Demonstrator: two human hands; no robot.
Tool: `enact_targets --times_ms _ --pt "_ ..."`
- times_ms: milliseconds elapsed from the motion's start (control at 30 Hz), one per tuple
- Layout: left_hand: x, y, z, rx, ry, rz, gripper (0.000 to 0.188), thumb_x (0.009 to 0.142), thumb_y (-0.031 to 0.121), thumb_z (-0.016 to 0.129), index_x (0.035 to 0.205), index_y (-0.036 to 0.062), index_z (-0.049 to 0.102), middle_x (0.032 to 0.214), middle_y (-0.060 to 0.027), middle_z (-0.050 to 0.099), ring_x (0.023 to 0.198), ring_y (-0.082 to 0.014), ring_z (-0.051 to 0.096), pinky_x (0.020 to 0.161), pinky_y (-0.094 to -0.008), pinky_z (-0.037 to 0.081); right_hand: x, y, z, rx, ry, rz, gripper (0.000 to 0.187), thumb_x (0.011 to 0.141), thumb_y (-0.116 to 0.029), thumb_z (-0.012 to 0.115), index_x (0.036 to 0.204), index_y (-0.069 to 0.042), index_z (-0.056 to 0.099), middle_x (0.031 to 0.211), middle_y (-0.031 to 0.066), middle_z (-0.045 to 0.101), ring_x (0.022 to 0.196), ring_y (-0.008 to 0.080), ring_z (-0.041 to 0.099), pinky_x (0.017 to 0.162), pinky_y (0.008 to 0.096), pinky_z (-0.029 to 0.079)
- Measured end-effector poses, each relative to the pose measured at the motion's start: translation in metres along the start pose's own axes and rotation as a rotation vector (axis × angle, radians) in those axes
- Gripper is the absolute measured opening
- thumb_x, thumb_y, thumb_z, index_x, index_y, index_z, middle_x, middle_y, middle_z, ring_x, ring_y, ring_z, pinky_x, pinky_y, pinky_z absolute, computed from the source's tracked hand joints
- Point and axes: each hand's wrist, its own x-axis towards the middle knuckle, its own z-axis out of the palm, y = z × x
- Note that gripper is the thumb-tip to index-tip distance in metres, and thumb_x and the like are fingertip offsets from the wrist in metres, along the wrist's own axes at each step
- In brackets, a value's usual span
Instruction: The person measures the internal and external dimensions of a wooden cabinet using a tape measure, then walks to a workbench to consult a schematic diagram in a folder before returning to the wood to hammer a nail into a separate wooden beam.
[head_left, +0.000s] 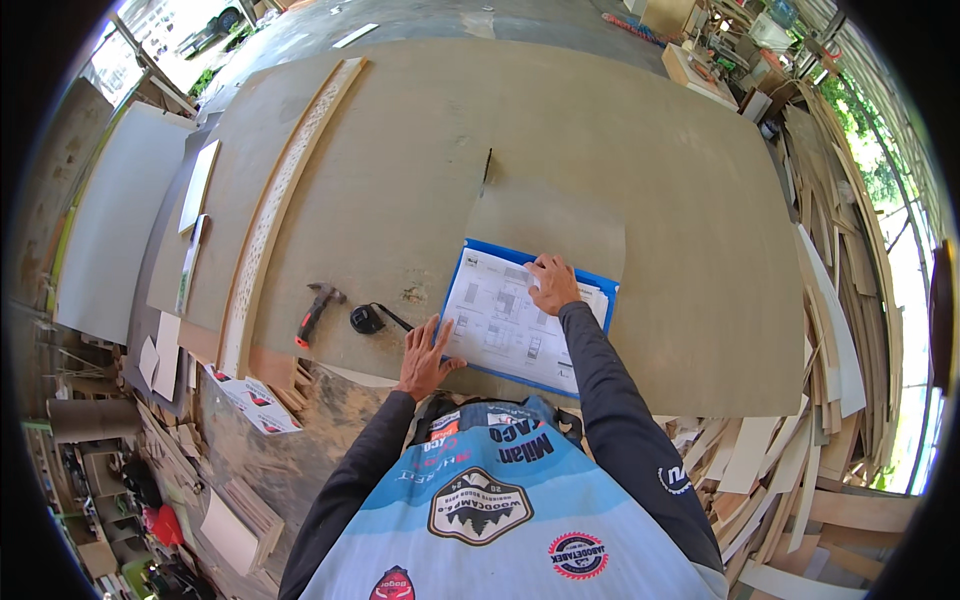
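A blue folder [466,242] lies slightly turned on the large brown board in front of me. On it rests a stack of white sheets [497,318] printed with line drawings. My left hand [428,360] is spread at the folder's lower left edge, fingers apart and the thumb over the rim. My right hand [553,285] rests on the upper part of the top sheet, its fingers bent and a little apart. A black tape measure [366,319] sits left of the folder, with a dark strap reaching toward my left hand. Beyond it lies a claw hammer [318,315] with a red and black handle.
The brown board [700,230] spans the work surface, with a dark slot [488,165] beyond the folder. A long wooden strip [285,190] with a patterned face lies at the left. Wood offcuts [835,260] are piled along the right side; more scraps [245,525] lie low left.
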Motion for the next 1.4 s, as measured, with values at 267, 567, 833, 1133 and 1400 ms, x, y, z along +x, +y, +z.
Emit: enact_targets --times_ms 267,567,833,1133,1400 --pt "0.001 0.004 -0.009 -0.041 -0.039 -0.019 0.091 0.079 0.059 0.072 0.149 0.0078 0.043 0.148 -0.0219 0.04 0.132 -0.0399 0.039 0.109 -0.0506 0.029 -0.021 -0.014 -0.008 0.084 0.022 -0.045 0.056 0.076 -0.023 0.073 0.129 -0.009 0.063 0.125 0.0092 0.055 0.123 0.0303 0.047 0.103 0.0463 0.039" --pt "0.008 0.014 -0.002 -0.342 0.037 -0.381 0.096 0.068 0.033 0.086 0.149 0.0056 0.042 0.134 -0.0196 0.048 0.127 -0.0367 0.042 0.109 -0.0487 0.033 -0.073 0.07 0.008 -0.042 0.8 0.881 0.075 0.07 -0.027 0.082 0.137 -0.008 0.053 0.131 0.0085 0.059 0.124 0.0306 0.05 0.105 0.051 0.038" --pt "0.006 0.037 -0.02 -0.188 -0.052 -0.318 0.113 0.051 0.038 0.095 0.147 0.005 0.044 0.134 -0.0161 0.044 0.125 -0.0377 0.04 0.106 -0.0487 0.037 -0.098 0.121 -0.002 0.631 0.404 0.659 0.032 0.07 -0.009 0.074 0.102 -0.008 0.073 0.119 0.0113 0.065 0.112 0.0255 0.061 0.096 0.0374 0.047" --pt "-0.008 0.039 -0.022 -0.27 -0.034 -0.361 0.099 0.055 0.041 0.093 0.142 0.0122 0.054 0.139 -0.0158 0.044 0.131 -0.0387 0.038 0.11 -0.0516 0.033 -0.156 0.097 -0.011 1.167 0.353 0.183 0.067 0.096 -0.051 0.037 0.105 0.004 0.074 0.134 0.0174 0.061 0.135 0.028 0.047 0.115 0.0432 0.03" --pt "-0.013 0.036 -0.019 -0.276 -0.046 -0.346 0.092 0.057 0.038 0.092 0.137 0.0124 0.057 0.143 -0.0181 0.042 0.133 -0.0402 0.037 0.111 -0.0505 0.033 -0.163 0.104 -0.018 1.353 0.443 0.448 0.064 0.095 -0.054 0.053 0.111 0.006 0.069 0.129 0.0146 0.063 0.124 0.023 0.053 0.109 0.0392 0.036"
